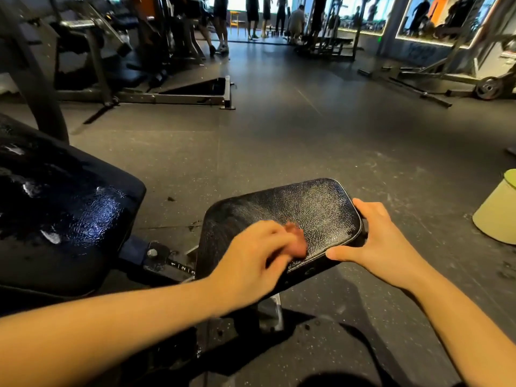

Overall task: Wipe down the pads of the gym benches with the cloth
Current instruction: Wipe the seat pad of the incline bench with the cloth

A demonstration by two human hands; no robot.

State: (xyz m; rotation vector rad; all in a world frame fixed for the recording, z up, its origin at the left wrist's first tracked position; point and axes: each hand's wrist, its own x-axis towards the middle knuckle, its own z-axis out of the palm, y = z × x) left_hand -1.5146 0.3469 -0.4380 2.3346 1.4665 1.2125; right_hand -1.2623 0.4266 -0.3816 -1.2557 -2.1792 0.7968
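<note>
Open dark rubber floor lies beyond and right of the small black textured seat pad. Close on its left rises the large glossy black back pad, with a numbered steel bracket between them. A pale green round tub stands well off to the right.

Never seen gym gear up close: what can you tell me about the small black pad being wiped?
The seat pad is black, grainy, leather-like, with rounded corners and a piped rim, streaked with pale sheen. The left hand holds a reddish cloth against its near side; the right hand grips its right edge.
</note>
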